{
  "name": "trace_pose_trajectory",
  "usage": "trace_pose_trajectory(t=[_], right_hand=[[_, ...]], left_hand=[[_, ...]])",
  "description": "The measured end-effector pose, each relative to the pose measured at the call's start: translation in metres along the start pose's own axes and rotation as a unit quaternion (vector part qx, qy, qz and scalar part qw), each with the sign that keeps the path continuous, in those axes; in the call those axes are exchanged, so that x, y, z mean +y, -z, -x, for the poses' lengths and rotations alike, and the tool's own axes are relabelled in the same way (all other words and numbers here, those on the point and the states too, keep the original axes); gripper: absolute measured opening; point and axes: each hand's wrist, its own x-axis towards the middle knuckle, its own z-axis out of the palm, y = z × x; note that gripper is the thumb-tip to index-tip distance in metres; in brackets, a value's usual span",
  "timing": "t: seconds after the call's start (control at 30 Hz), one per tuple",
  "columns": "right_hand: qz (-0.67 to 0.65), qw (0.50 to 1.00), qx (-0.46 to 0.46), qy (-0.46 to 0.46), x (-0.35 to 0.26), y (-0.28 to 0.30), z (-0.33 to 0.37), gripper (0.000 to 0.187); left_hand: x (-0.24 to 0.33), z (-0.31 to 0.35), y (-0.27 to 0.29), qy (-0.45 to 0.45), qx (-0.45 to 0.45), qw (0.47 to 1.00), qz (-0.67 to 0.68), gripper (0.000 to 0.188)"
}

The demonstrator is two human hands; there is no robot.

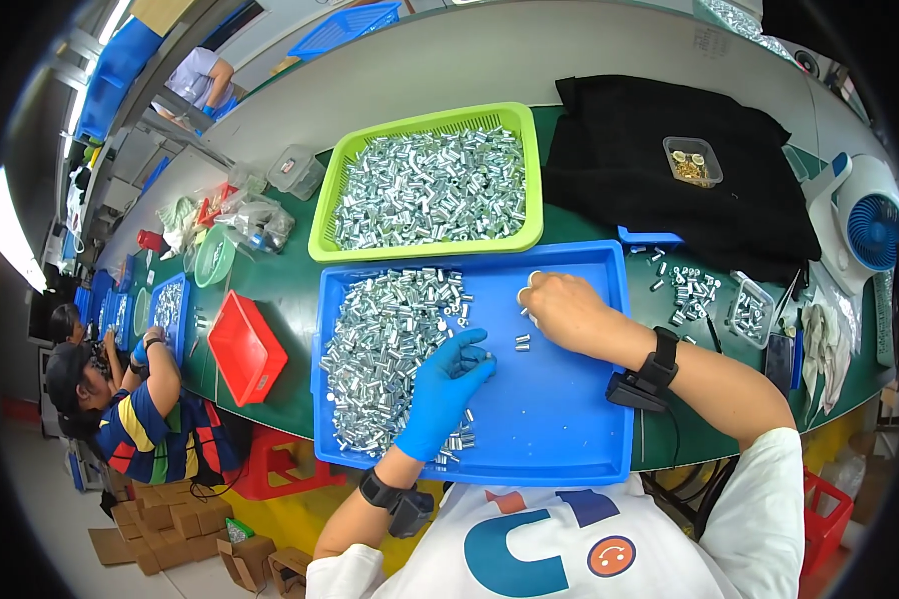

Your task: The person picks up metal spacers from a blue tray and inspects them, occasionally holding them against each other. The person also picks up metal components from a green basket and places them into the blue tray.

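Note:
A blue tray (549, 429) lies in front of me, its left half heaped with small silvery metal sleeves (375, 349). My left hand (444, 391), in a blue glove, hovers at the right edge of the heap. Its fingers are curled, and a small metal sleeve (487, 356) shows at the thumb and fingertips. On the right, my right hand (571, 315) is bare apart from pale finger covers and reaches down over the tray's far part. Its fingers are drawn together; what they hold is hidden. Two or three loose sleeves (522, 343) lie just below it.
Behind the tray stands a green basket (325, 240) full of sleeves. A red tray (245, 349) sits left. Black cloth (609, 130), a small parts box (694, 162), loose sleeves (691, 295) and a fan (869, 225) are right. A co-worker (160, 419) sits far left.

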Motion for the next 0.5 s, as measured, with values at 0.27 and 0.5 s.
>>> trace_pose_trajectory(t=[0.27,0.5], right_hand=[[-0.474,0.880,0.019,0.003,-0.051,0.004,0.037,0.022],[-0.675,0.731,0.003,-0.102,-0.068,-0.012,0.064,0.020]], left_hand=[[-0.006,0.026,-0.010,0.007,0.059,0.988,0.144,0.025],[-0.017,0.038,-0.006,-0.068,-0.011,0.991,0.111,0.026]])
